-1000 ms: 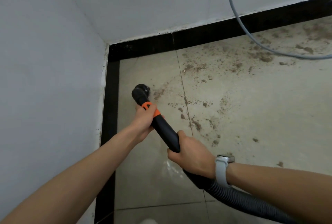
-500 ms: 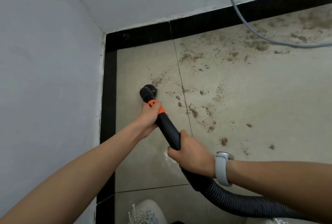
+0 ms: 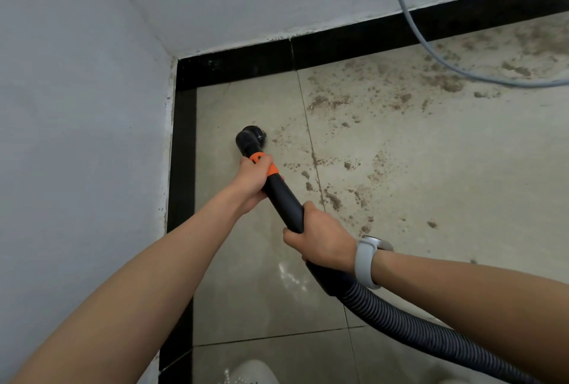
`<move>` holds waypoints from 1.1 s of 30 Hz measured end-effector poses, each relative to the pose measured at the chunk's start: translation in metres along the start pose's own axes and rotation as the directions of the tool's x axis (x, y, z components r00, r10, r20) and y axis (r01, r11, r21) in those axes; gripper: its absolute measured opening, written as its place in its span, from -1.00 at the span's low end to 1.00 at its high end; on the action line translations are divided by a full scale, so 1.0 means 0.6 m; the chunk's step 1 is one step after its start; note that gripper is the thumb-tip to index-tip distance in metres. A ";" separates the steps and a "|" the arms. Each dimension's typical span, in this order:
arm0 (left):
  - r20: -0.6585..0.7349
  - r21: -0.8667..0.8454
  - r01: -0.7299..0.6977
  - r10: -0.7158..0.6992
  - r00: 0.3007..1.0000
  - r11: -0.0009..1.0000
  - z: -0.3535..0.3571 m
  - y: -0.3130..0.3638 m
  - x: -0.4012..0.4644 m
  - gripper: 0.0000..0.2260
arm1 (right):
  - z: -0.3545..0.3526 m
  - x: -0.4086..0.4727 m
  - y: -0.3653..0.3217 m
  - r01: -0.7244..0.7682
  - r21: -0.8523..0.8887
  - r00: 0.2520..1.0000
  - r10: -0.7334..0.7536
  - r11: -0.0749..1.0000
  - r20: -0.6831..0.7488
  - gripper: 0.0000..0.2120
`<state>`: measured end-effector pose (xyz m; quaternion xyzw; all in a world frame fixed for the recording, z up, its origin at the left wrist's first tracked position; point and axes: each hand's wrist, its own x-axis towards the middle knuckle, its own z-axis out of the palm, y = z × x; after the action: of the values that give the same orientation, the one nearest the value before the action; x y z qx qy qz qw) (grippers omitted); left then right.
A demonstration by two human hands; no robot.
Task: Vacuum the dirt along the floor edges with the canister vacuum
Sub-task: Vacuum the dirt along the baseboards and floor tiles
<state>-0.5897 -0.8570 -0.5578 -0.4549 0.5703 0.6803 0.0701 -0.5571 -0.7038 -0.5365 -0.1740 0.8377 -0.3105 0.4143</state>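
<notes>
A black vacuum wand (image 3: pixel 283 198) with an orange collar (image 3: pixel 264 165) points down at the beige tiled floor. Its round brush nozzle (image 3: pixel 251 140) touches the tile near the room's corner, just left of a trail of brown dirt (image 3: pixel 335 198). My left hand (image 3: pixel 254 178) grips the wand at the orange collar. My right hand (image 3: pixel 323 237), with a white watch on its wrist, grips the wand lower down where the ribbed grey hose (image 3: pixel 415 325) begins. More dirt (image 3: pixel 446 81) lies thick along the far baseboard to the right.
White walls meet at the corner with a black baseboard (image 3: pixel 184 152) on the left and along the back. A grey cable (image 3: pixel 431 47) hangs down and loops across the dirty floor at the upper right. A white shoe (image 3: pixel 249 373) shows at the bottom edge.
The nozzle has stayed near the corner while dirt just beside it has thinned. The view shifted slightly, and both hands keep their grip on the wand.
</notes>
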 end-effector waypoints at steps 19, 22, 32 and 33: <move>-0.189 0.009 -0.144 0.143 0.971 0.990 -0.080 0.058 0.060 -0.77 | 0.017 0.096 -0.075 0.100 0.161 0.993 -0.107 0.982 0.039 -0.71; -0.216 0.001 -0.123 0.120 0.969 0.992 -0.109 0.052 0.068 -0.58 | 0.031 0.107 -0.090 0.099 0.185 0.988 -0.118 0.978 0.098 -0.69; -0.155 -0.074 -0.152 0.139 0.978 0.986 -0.112 0.059 0.078 -0.51 | 0.030 0.137 -0.117 0.080 0.118 0.995 -0.086 0.990 0.043 -0.72; -0.154 -0.066 -0.152 0.141 0.978 0.986 -0.109 0.061 0.080 -0.50 | 0.026 0.140 -0.118 0.076 0.119 0.996 -0.082 0.990 0.043 -0.71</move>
<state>-0.6044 -0.9442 -0.5612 -0.4635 0.5793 0.6693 -0.0405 -0.5921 -0.8086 -0.5459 -0.1896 0.8004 -0.3711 0.4310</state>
